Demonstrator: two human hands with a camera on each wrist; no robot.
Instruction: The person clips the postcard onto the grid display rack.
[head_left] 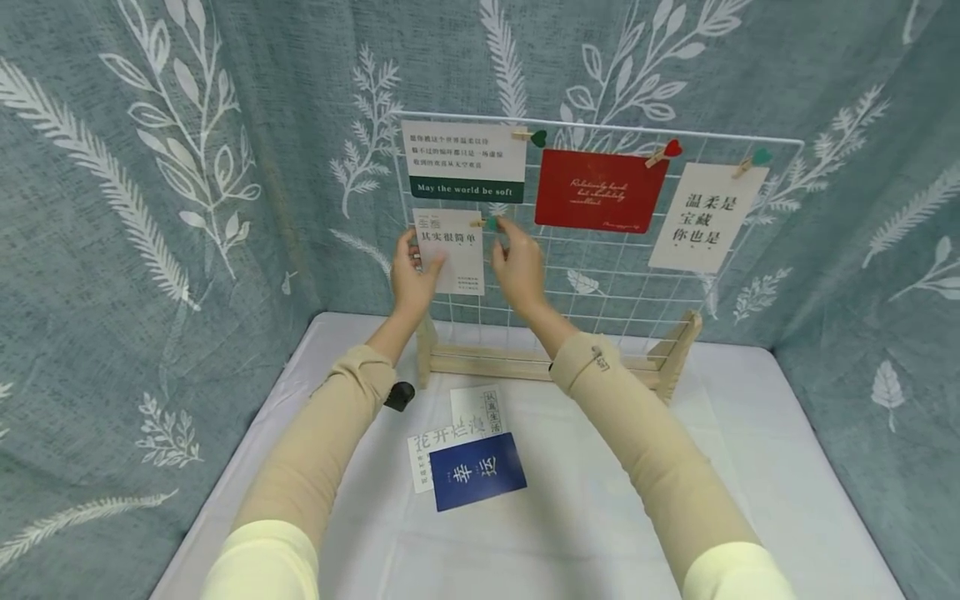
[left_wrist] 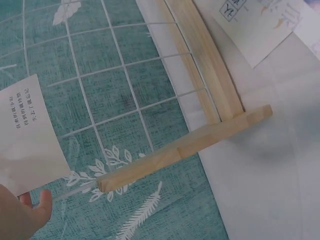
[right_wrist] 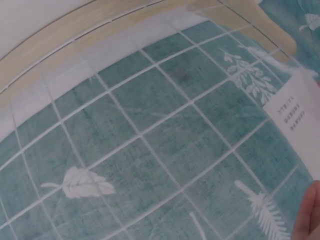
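The left hand (head_left: 412, 281) holds a white card (head_left: 459, 271). The right hand (head_left: 519, 265) touches its green-heart clip (head_left: 491, 224); whether pinching is unclear.

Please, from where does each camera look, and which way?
Head: worn on the head, facing forward and down at the wire grid; left hand, right hand and sleeves show.
Left wrist: on that wrist, towards the grid and wooden stand; part of the left hand shows.
Right wrist: on that wrist, likewise; part of the right hand shows.
Both wrist views share the held card.
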